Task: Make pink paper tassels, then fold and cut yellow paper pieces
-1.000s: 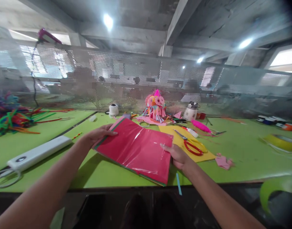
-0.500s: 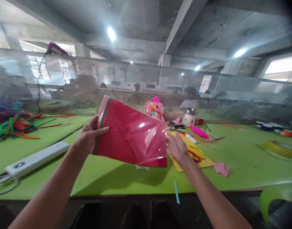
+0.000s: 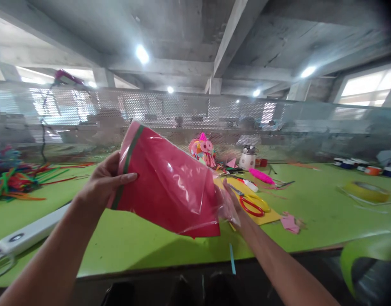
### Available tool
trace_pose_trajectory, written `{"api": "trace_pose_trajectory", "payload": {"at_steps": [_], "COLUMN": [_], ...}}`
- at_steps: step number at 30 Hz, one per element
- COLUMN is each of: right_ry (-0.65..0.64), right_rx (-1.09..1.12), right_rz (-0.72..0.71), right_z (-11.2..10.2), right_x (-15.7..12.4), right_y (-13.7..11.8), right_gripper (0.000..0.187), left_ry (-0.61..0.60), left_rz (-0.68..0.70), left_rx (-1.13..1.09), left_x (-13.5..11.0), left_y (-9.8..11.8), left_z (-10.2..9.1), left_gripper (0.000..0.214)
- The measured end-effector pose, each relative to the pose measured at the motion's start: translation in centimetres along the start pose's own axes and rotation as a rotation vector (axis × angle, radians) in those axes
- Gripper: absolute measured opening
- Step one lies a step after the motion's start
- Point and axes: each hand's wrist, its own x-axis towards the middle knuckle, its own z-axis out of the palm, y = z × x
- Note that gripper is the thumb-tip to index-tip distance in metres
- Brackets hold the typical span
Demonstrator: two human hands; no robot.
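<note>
A clear plastic bag (image 3: 134, 151) with a dark green band near its left end holds red sheets (image 3: 163, 191), seen through the shiny film. My left hand (image 3: 107, 178) grips the bag's left end, thumb on the near face and fingers behind. At the other end, my right hand (image 3: 231, 197) is partly covered by loose clear film, which lies over the hand and wrist. Its thumb points up, but most of its fingers are hidden, so I cannot tell whether they pinch anything. The bag is held tilted above the green table (image 3: 115, 246).
Right of the bag lie scissors (image 3: 252, 206) with red and yellow handles on yellow sheets (image 3: 272, 217), pink scraps (image 3: 290, 224) and a tape roll (image 3: 367, 192). A white power strip (image 3: 32, 236) and colourful pipe cleaners (image 3: 13, 176) are left. Behind stand a pink craft figure (image 3: 203, 151) and a perforated screen (image 3: 150, 104).
The bag has tilted further, its right end dipping. Loose film at that end now covers part of my right hand. The view has shifted slightly right, uncovering more of the scissors.
</note>
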Motion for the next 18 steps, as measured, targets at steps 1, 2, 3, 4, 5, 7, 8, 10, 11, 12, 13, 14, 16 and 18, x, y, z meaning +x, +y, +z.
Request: {"api": "trace_pose_trajectory", "payload": {"at_steps": [1, 2, 3, 4, 5, 7, 8, 10, 11, 12, 13, 14, 16, 18], "right_ry": [0.007, 0.025, 0.049, 0.081, 0.118, 0.197, 0.227, 0.262, 0.259, 0.249, 0.240, 0.229, 0.218, 0.216], "right_rx": [0.035, 0.060, 0.073, 0.073, 0.057, 0.005, -0.031, -0.126, -0.176, -0.230, -0.285, -0.335, -0.431, -0.515], "right_rz": [-0.008, -0.029, -0.058, -0.096, -0.144, -0.256, -0.312, -0.405, -0.424, -0.427, -0.425, -0.416, -0.421, -0.459], "right_z": [-0.1, -0.3, -0.4, -0.5, -0.5, -0.4, -0.4, -0.2, -0.2, -0.2, -0.2, -0.2, -0.1, 0.5], "right_x": [0.1, 0.2, 0.3, 0.4, 0.6, 0.9, 1.1, 1.5, 1.8, 2.2, 2.5, 2.8, 3.4, 3.7], "right_y": [0.0, -0.1, -0.2, -0.3, -0.5, -1.1, -1.6, -2.8, -3.6, -4.4, -5.2, -5.9, -7.2, -8.0], "right_gripper": [0.048, 0.042, 0.037, 0.035, 0.035, 0.041, 0.042, 0.040, 0.037, 0.035, 0.032, 0.030, 0.028, 0.025], "left_ry": [0.017, 0.038, 0.060, 0.080, 0.102, 0.152, 0.196, 0.266, 0.293, 0.310, 0.309, 0.297, 0.259, 0.221], "left_rz": [0.004, 0.005, 0.001, -0.008, -0.015, -0.027, -0.023, -0.048, -0.073, -0.112, -0.166, -0.218, -0.298, -0.327], "left_rx": [0.032, 0.065, 0.101, 0.133, 0.155, 0.165, 0.144, 0.086, 0.054, 0.028, 0.015, 0.008, 0.021, 0.060], "left_x": [0.0, 0.0, 0.0, 0.0, -0.1, -0.2, -0.4, -0.8, -1.1, -1.4, -1.6, -1.8, -1.8, -1.2], "left_y": [0.1, 0.0, -0.2, -0.5, -1.1, -2.7, -3.7, -6.1, -7.2, -8.3, -9.3, -10.2, -11.2, -11.1], "left_z": [0.0, -0.2, -0.4, -0.7, -1.1, -1.8, -2.2, -2.6, -2.8, -2.9, -3.0, -3.0, -3.4, -4.2], "left_gripper": [0.051, 0.050, 0.049, 0.049, 0.050, 0.055, 0.059, 0.062, 0.062, 0.060, 0.058, 0.057, 0.056, 0.060]}}
